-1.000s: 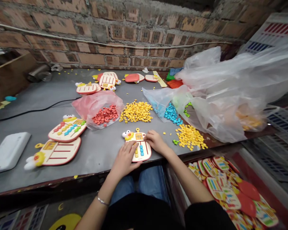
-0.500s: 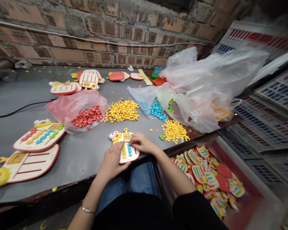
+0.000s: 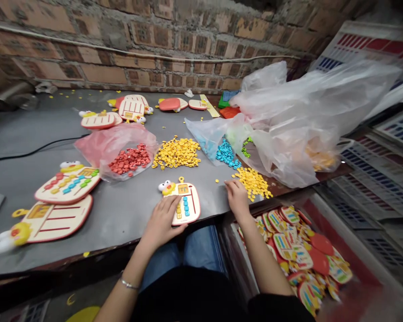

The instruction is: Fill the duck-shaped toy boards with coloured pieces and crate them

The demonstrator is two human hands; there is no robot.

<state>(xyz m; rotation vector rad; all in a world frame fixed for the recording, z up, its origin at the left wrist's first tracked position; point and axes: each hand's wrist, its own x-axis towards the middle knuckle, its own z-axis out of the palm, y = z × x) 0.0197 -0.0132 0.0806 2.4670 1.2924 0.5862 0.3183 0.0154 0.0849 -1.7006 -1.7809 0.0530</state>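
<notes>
A small duck-shaped abacus board (image 3: 187, 202) with yellow and blue beads lies at the near edge of the grey table (image 3: 127, 210). My left hand (image 3: 162, 222) rests on the board's left side, fingers laid flat across it. My right hand (image 3: 237, 197) is off the board, to its right, fingers curled down on the table beside a heap of yellow beads (image 3: 254, 181). Whether the fingers hold a bead is hidden.
Heaps of red beads (image 3: 130, 159), yellow beads (image 3: 177, 153) and blue beads (image 3: 226, 154) lie mid-table, some on plastic bags. Larger duck boards (image 3: 66, 184) lie left and at the back. Big clear bags (image 3: 309, 112) fill the right. A bin of finished boards (image 3: 298, 250) stands below right.
My right hand has left the board's top edge and moved right to the yellow bead heap. My left hand stays on the board. The view has shifted slightly.
</notes>
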